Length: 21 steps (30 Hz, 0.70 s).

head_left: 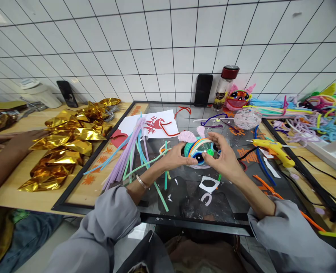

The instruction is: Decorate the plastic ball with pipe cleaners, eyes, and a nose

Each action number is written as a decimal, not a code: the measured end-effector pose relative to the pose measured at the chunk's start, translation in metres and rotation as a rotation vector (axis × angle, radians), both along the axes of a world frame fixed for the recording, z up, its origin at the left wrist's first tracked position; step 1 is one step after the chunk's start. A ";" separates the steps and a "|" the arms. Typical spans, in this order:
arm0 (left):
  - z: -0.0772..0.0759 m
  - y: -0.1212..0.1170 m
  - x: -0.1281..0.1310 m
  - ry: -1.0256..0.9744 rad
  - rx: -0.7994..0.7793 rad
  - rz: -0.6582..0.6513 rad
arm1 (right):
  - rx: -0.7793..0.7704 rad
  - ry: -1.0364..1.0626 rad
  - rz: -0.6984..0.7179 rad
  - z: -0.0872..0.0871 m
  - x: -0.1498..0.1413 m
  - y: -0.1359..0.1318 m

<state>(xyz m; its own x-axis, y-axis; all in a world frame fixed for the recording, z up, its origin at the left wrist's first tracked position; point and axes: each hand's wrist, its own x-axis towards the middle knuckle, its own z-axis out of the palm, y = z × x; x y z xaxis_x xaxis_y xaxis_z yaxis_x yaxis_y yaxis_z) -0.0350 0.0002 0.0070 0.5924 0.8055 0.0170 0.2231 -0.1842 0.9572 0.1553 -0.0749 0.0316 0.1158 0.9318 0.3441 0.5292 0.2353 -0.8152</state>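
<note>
Between my hands is a rounded animal head (pixel 203 145) made of coloured pipe cleaners, with pink ears, dark eyes with blue rims and a green nose. My left hand (pixel 175 157) grips its left side, thumb along the lower edge. From the right, my right hand (pixel 224 154) holds it with fingers on top and the thumb close to the nose. Below it on the glass lie a white paper cutout (pixel 209 184) with an oval hole and a small pale curved piece (pixel 206 199). A bundle of lilac, blue and green pipe cleaners (pixel 125 159) lies left of my left hand.
A yellow glue gun (pixel 276 149) with cables lies at the right. Behind stand a phone (pixel 203 90), a bottle (pixel 224 89) and a finished-looking pink head (pixel 237 99). A printed paper (pixel 153 123) lies at the back. Gold foil (pixel 68 142) and another person's arm (pixel 14 155) are at the left.
</note>
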 end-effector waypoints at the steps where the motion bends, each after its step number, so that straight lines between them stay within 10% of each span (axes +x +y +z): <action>1: -0.001 0.000 0.000 -0.003 0.004 -0.003 | 0.002 0.002 -0.002 0.000 0.000 0.000; 21: 0.002 -0.004 0.000 0.004 0.008 0.013 | -0.004 0.008 0.003 -0.002 0.002 0.001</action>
<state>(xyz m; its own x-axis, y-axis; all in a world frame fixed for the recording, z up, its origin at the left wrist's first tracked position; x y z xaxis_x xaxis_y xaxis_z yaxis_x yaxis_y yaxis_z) -0.0352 -0.0036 0.0087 0.5816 0.8132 0.0215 0.2292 -0.1892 0.9548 0.1570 -0.0742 0.0298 0.1157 0.9334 0.3398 0.5224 0.2337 -0.8201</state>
